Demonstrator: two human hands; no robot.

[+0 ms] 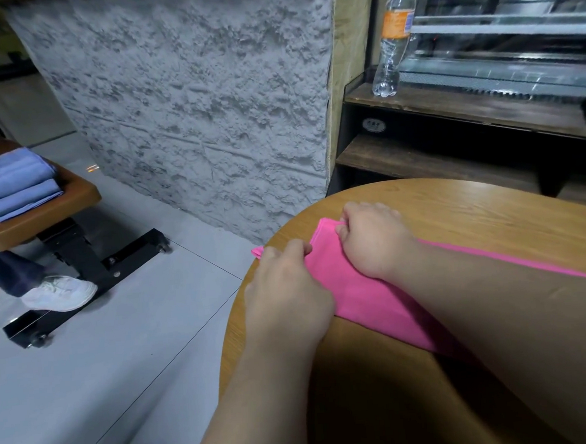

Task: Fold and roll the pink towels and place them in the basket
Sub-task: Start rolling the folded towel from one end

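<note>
Forearms fill the bottom of the frame, both reaching up towards the centre, and at the end of them is the pink towel (pixel 368 296). It lies folded into a long narrow strip on the round wooden table (pixel 472 210), running from the middle of the frame out to the right edge, with the right forearm lying across it. One pink corner pokes just past the table's left rim.

Left hand (pixel 285 284) is on the near side of the strip's short end, fingertips bent down and pinching the cloth. Right hand (pixel 375 240) sits just beside it on the far side, fingers curled over that same end and gripping the edge. The two hands are close together, knuckles up.

Moving outward: a rough grey textured wall (pixel 192 108) fills the upper centre, and pale floor tiles (pixel 120 335) spread across the lower left. Upper right, a clear plastic water bottle (pixel 393 37) with an orange label stands upright on a dark wooden shelf (pixel 449 102), next to a glass display case (pixel 513 36). Over at the left edge, folded blue towels (pixel 15 184) are stacked on a brown padded bench (pixel 44 209) with a black frame, and a white sneaker (pixel 61 292) rests by its base.
</note>
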